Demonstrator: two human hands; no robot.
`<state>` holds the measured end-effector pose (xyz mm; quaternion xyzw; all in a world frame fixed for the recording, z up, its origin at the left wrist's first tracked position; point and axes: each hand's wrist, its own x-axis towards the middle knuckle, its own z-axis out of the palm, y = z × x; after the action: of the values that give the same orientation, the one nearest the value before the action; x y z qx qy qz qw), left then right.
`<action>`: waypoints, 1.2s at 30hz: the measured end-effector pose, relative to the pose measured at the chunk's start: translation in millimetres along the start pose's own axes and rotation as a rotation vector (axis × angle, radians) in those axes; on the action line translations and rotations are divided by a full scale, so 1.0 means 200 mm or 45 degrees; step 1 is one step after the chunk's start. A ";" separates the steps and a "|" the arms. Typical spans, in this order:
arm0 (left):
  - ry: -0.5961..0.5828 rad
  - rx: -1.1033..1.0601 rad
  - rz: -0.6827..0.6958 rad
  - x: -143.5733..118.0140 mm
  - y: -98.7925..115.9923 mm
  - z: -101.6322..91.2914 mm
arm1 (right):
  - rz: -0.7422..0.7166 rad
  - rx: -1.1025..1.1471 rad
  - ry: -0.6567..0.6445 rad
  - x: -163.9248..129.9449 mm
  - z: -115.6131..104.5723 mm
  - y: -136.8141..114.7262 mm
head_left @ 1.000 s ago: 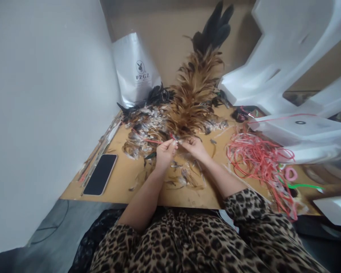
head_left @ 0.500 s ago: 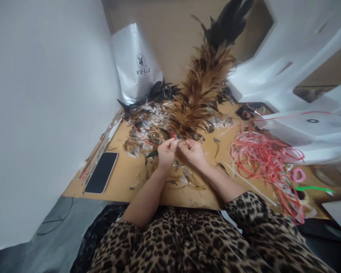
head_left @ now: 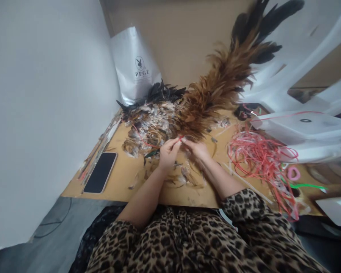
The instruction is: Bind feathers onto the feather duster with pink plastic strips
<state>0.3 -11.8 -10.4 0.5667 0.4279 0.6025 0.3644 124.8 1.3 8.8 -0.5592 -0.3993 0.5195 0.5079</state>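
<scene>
Head view, looking down onto a tan worktable (head_left: 122,182). Both hands meet at mid-table at the near end of a long feather bundle (head_left: 216,87), brown and ginger along its length with black plumes at the far tip; the bundle slants up and away to the right, its base at the fingers and its tip raised against the white moulded foam pieces (head_left: 304,41). Left hand (head_left: 168,152): fingers closed in a pinch on the bundle's base, where a thin red string (head_left: 147,144) also shows, running off to the left over the loose feathers. Right hand (head_left: 197,148): fingers likewise curled and pinching at the same base, fingertips just beside those of the left (whether the right grips the string or only the quills, I cannot tell; that hand is slightly blurred). Loose feathers (head_left: 150,121), pale, brown and black, lie heaped on the table just beyond and left of the hands, with scraps also under the wrists. A black phone (head_left: 100,173) lies face up near the left table edge, well apart from the hands. A tangle of red and pink cords (head_left: 258,155) lies to the right, near the right forearm. A silver bag printed "PPGZ" (head_left: 136,64) stands at the back against the wall. Leopard-print sleeves and lap fill the foreground.
</scene>
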 end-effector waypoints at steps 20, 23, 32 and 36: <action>-0.208 -0.654 -0.552 0.05 0.03 -0.04 | -0.138 -0.358 -0.463 0.03 -0.12 -0.11; -0.072 -0.646 -0.497 0.08 0.04 -0.07 | -0.190 -0.402 -0.569 0.03 -0.23 -0.15; 0.068 -0.757 -0.505 0.10 0.04 -0.10 | -0.169 -1.017 -0.232 0.12 -0.79 -0.29; 0.001 -0.764 -0.508 0.08 0.02 -0.07 | -0.248 -1.244 0.151 0.34 -0.83 -0.24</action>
<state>-14.4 0.4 -1.0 0.3393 0.3343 0.6186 0.6249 302.1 50.9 33.7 -0.7204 -0.6168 0.1892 0.2545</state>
